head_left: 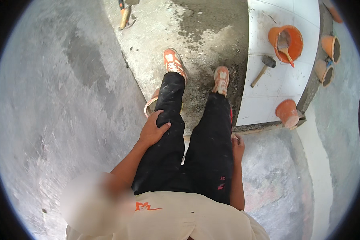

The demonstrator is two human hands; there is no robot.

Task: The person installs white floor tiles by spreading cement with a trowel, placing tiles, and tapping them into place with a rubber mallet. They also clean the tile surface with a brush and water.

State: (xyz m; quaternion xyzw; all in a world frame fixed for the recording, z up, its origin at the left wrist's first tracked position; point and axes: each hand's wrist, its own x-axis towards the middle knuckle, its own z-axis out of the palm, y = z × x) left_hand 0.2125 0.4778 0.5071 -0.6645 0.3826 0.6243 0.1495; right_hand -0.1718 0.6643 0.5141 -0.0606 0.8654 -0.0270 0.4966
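My left hand (153, 131) lies spread on the left leg of my black trousers (204, 156), near the knee, with the thumb apart from the fingers. Beside my right knee, close to the edge of the white tiles, is my right hand (238, 149). Its fingers are curled, and whatever they may hold is hidden. A pale-rimmed bucket (150, 107) stands partly hidden behind my left leg. On the tiles to the right lies a mallet (264, 70) with a dark head and wooden handle. Beyond it an orange bucket (298, 44) holds a brush (286, 54).
White tiles (264, 110) cover a strip at the right, with an orange pot (287, 111) tipped near their front corner. More orange pots (330, 47) stand beyond the strip. A hammer-like tool (125, 18) with a wooden handle lies at the far left on rough concrete (148, 36).
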